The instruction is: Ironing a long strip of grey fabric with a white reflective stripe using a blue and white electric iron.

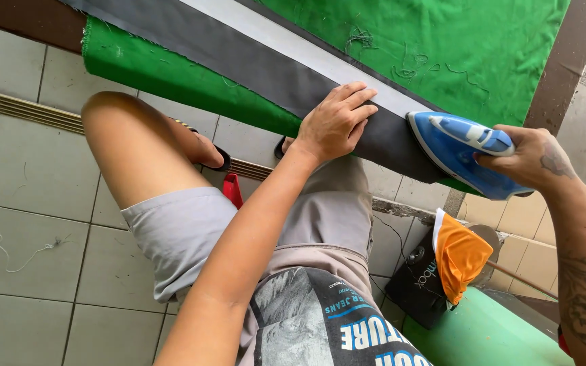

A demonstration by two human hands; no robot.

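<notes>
Grey fabric strip [266,64] — long axis running upper left to lower right across the green-covered table [483,47]. Left hand [334,123], fingers spread, pressed flat on the strip. Blue iron [452,146] just right of it, nose toward that hand — right hand [527,159] wrapped around its handle.

Bright, even daylight, soft shadows, colours vivid; the view is tilted, with slight wide-angle stretching at edges.

Iron [466,152]: glossy blue and white plastic. Strip [266,68] at upper centre: smooth, matt grey cloth. Table cover [469,47] at upper right: matt green felt-like cloth with loose threads. Floor [28,203] at left: smooth, faintly glossy tile.
</notes>
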